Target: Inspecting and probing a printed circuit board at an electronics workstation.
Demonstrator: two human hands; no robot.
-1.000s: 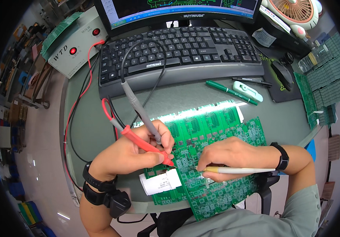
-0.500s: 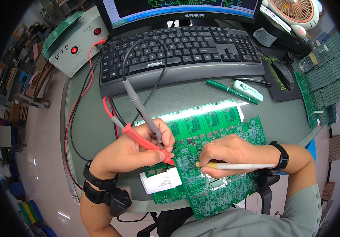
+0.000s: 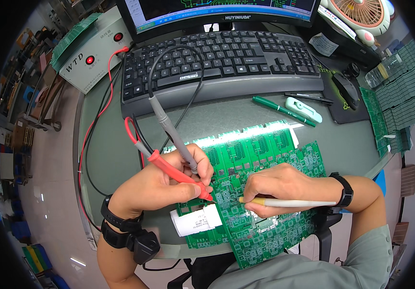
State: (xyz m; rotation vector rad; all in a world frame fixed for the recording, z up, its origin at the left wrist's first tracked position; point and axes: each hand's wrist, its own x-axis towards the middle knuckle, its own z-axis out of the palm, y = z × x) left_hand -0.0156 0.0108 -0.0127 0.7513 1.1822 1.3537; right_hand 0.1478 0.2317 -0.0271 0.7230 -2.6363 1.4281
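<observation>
My left hand (image 3: 178,180) is closed around a red test probe (image 3: 176,174) and a grey test probe (image 3: 172,132). The red probe's tip meets the left edge of a green circuit board panel (image 3: 270,241); whether it touches a contact is too small to tell. Resting on that panel, my right hand (image 3: 279,188) grips a slim white pen-like tool (image 3: 294,203) with a yellowish front part. Its working tip is hard to make out. The tilted panel overlaps another green circuit board panel (image 3: 236,154), and a white printed paper slip (image 3: 197,220) lies beside my left hand.
Behind the boards stand a black keyboard (image 3: 207,62) and a monitor (image 3: 217,24). A white box with red buttons (image 3: 96,58) feeds the probe cables at left. To the right lie a green pen (image 3: 283,111), a mint cutter (image 3: 303,110), a mouse (image 3: 345,90) and stacked boards (image 3: 405,86).
</observation>
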